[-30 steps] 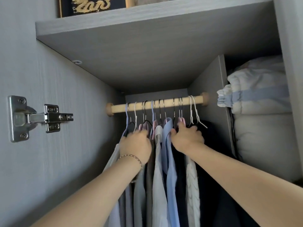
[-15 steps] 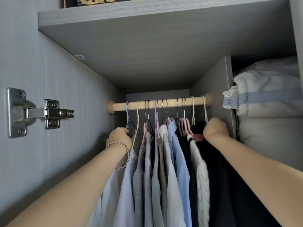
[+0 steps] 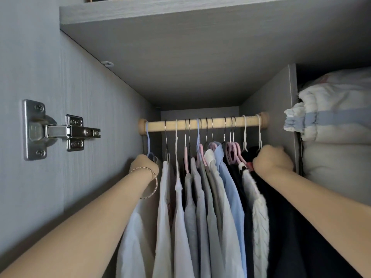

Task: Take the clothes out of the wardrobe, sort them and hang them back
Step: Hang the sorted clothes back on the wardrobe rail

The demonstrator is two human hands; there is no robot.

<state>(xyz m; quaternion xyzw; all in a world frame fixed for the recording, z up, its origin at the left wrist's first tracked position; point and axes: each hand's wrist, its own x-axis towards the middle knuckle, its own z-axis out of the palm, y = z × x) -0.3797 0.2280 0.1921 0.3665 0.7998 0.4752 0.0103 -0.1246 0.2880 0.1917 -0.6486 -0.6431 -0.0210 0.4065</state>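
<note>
A wooden rail (image 3: pixel 202 124) spans the wardrobe with several hangers on it. From it hang pale shirts (image 3: pixel 180 217), a light blue shirt (image 3: pixel 230 187), a white knit (image 3: pixel 259 217) and dark garments (image 3: pixel 297 237). My left hand (image 3: pixel 143 163), with a bracelet at the wrist, grips the leftmost hanger (image 3: pixel 148 141) at its neck. My right hand (image 3: pixel 271 159) is curled round the rightmost hanger (image 3: pixel 260 135) at the far right end of the row. My fingers are hidden behind the knuckles.
A grey shelf (image 3: pixel 180 15) runs overhead. A metal door hinge (image 3: pixel 60 130) is fixed on the left wall. Folded white bedding (image 3: pixel 331 137) fills the compartment to the right, behind a grey partition (image 3: pixel 281 117).
Both hands spread apart from the middle of the row to its two ends, left hand going left and right hand going right. The clothes now hang spread out between them.
</note>
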